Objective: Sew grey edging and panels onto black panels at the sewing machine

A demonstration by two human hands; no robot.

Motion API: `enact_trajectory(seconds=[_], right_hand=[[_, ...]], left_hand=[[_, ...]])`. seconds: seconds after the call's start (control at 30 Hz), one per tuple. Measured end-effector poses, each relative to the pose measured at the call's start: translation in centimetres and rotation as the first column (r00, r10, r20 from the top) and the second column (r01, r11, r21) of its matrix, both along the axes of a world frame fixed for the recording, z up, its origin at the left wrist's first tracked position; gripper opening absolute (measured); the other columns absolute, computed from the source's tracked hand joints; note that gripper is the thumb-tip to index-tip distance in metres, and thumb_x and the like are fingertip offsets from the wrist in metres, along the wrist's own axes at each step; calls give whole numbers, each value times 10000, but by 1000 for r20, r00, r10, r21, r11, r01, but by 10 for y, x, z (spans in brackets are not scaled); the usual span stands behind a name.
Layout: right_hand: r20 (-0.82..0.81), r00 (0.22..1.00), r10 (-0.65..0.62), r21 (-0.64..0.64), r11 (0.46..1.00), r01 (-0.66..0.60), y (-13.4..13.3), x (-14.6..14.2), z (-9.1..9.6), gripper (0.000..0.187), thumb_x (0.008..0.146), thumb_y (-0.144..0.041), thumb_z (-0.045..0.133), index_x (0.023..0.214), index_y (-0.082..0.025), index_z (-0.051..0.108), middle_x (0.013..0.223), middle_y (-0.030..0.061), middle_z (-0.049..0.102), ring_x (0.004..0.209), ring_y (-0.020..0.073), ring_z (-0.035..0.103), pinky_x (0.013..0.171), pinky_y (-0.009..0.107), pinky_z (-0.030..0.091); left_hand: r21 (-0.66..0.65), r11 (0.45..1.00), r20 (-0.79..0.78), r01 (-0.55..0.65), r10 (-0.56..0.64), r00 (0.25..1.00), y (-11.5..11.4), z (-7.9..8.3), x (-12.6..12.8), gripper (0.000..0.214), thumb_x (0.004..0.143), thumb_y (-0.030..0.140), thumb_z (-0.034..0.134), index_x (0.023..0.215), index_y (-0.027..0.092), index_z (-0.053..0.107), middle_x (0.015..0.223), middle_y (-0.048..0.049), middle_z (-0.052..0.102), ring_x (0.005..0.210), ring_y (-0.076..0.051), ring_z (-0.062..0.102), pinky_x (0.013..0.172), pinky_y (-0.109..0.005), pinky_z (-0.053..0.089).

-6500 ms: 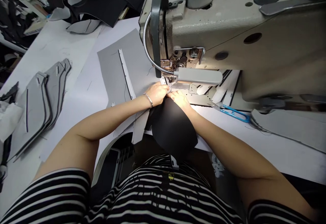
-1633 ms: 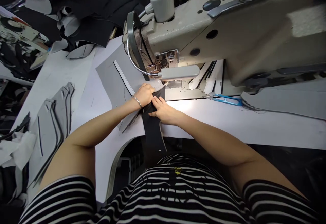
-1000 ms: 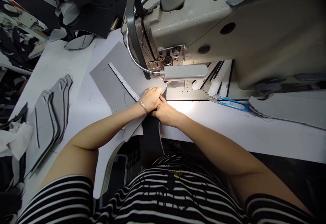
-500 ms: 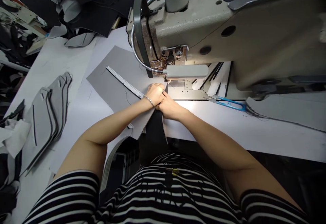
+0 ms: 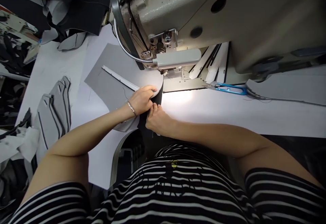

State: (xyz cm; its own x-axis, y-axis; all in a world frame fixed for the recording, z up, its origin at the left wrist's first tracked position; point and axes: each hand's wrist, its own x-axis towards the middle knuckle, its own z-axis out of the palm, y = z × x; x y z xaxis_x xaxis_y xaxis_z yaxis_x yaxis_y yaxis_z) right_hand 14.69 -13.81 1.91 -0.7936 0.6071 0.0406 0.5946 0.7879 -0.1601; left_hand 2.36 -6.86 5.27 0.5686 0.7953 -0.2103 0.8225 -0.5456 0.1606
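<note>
My left hand, with a thin bracelet at the wrist, is closed on the edge of a grey panel where a black piece stands up against it. My right hand pinches the lower edge of that black piece, close to the table's front edge. Both hands sit just in front of the needle area of the sewing machine, under its lit lamp bar. A white strip runs across the grey panel.
Blue-handled snips lie on the machine bed to the right. A stack of cut grey pieces lies at the left of the white table. Dark fabric is heaped at the back left.
Both hands have drawn back from the needle toward me. The black piece's edge now stands up, curled against the grey panel. My head has moved closer under the machine.
</note>
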Motion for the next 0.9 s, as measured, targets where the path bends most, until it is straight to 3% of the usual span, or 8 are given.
enact_trajectory(seconds=[0.13, 0.37, 0.5, 0.67, 0.9], right_hand=[[54, 996, 69, -1, 998, -69, 4, 5, 0, 328, 875, -49, 448, 1098, 17, 680, 1042, 300, 664, 944, 346, 649, 708, 455, 491], [93, 989, 115, 8, 993, -116, 5, 8, -8, 308, 869, -50, 447, 1040, -26, 703, 969, 254, 693, 836, 293, 641, 608, 356, 430], [85, 986, 146, -15, 989, -146, 7, 9, -11, 290, 871, -62, 465, 1011, -38, 718, 937, 254, 697, 802, 285, 635, 604, 361, 427], [53, 984, 172, -11, 985, -171, 6, 12, -9, 257, 873, -96, 496, 937, -50, 740, 860, 237, 704, 728, 275, 625, 594, 389, 440], [79, 981, 180, -127, 977, -169, 14, 15, -8, 245, 829, -50, 511, 890, -81, 746, 784, 193, 692, 732, 261, 607, 574, 357, 415]], left_hand=[[-40, 998, 8, -38, 39, 999, -6, -9, 10, 138, 672, 68, 471, 662, 171, 561, 1155, -85, 639, 1032, -203, 611, 940, -337, 526], [-3, 999, -6, -51, 51, 999, -10, -27, 7, 177, 710, 77, 504, 806, 158, 628, 1137, -94, 637, 1051, -222, 601, 951, -361, 522], [30, 997, -24, -64, 65, 998, -14, -36, 10, 215, 713, 69, 520, 871, 153, 638, 1137, -97, 641, 1060, -233, 600, 979, -374, 505], [25, 994, -87, -109, 111, 990, -21, -36, 18, 206, 739, 69, 511, 894, 123, 637, 1157, -137, 635, 1070, -252, 594, 1000, -382, 486], [-1, 986, -77, -168, 168, 983, -18, -37, 26, 193, 748, 72, 532, 896, 131, 639, 1151, -122, 641, 1061, -229, 606, 991, -336, 497]])
